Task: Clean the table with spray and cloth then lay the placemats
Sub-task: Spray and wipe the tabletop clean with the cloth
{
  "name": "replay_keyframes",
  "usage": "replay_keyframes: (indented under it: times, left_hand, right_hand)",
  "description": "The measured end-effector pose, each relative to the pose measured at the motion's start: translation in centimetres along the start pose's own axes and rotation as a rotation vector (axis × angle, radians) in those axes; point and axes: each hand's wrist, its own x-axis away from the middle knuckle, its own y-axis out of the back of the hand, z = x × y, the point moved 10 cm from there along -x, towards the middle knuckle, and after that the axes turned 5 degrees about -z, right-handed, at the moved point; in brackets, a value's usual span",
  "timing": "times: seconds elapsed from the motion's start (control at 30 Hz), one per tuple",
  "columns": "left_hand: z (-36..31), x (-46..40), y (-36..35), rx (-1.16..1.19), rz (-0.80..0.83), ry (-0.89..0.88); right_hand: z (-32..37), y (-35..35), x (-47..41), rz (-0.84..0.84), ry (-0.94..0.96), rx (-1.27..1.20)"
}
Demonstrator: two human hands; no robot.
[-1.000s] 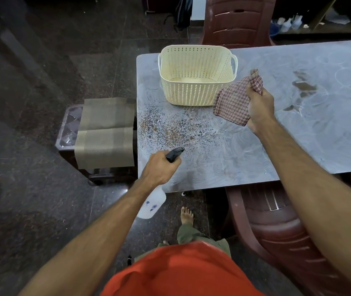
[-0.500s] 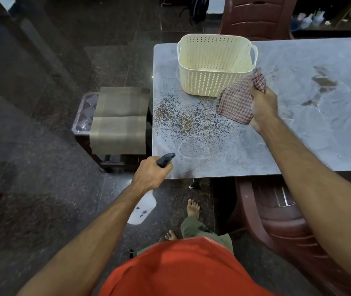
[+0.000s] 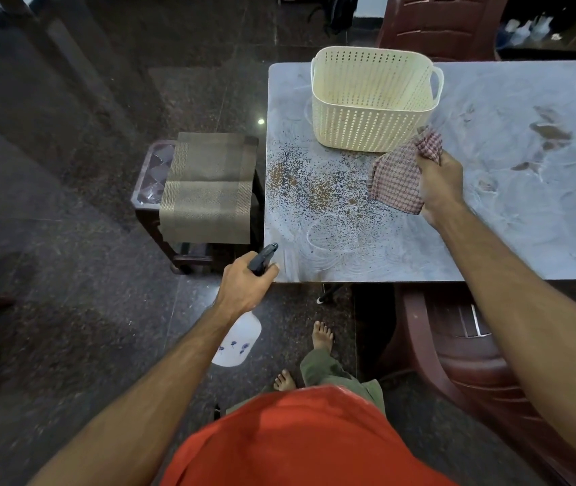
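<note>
My left hand (image 3: 246, 287) grips a white spray bottle (image 3: 239, 340) by its black trigger head, held at the table's near left corner with the nozzle pointing over the tabletop. My right hand (image 3: 437, 184) holds a bunched red-checked cloth (image 3: 397, 177) just above the grey table (image 3: 524, 222), right of a patch of brown and dark specks (image 3: 314, 191). Folded olive placemats (image 3: 207, 187) lie on a small stool left of the table.
A cream perforated basket (image 3: 372, 100) stands on the table behind the specks. Dark smears (image 3: 549, 131) mark the far right of the tabletop. A maroon plastic chair (image 3: 472, 349) is tucked under the near edge, another (image 3: 444, 26) stands behind the table. My bare feet are on the dark floor.
My view has shifted left, so the table sits further right in frame. The left hand with the bottle has drawn back to the table's near left corner. The right hand still holds the cloth.
</note>
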Motion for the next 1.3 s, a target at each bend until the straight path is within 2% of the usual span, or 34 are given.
replay_keyframes:
  times: [0.27,0.83,1.07,1.17,1.3]
  left_hand:
    - [0.4,0.2,0.9,0.031,-0.051,0.018]
    - [1.8,0.1,0.5,0.089,-0.033,0.112]
    - [1.2,-0.1,0.3,0.061,-0.013,0.043]
    - [0.6,-0.2,-0.2,0.087,-0.001,0.005]
    - [-0.4,-0.7,-0.6,0.119,0.005,-0.03]
  right_hand:
    - [-0.4,-1.0,0.4,0.019,0.002,0.029]
    - [-0.4,-2.8,0.6,0.047,-0.021,0.06]
    - [-0.3,-2.7,0.5,0.042,-0.008,0.086]
    - [0.6,-2.1,1.1,0.048,0.091,0.216]
    - [0.2,-1.9,2.7,0.116,0.327,0.606]
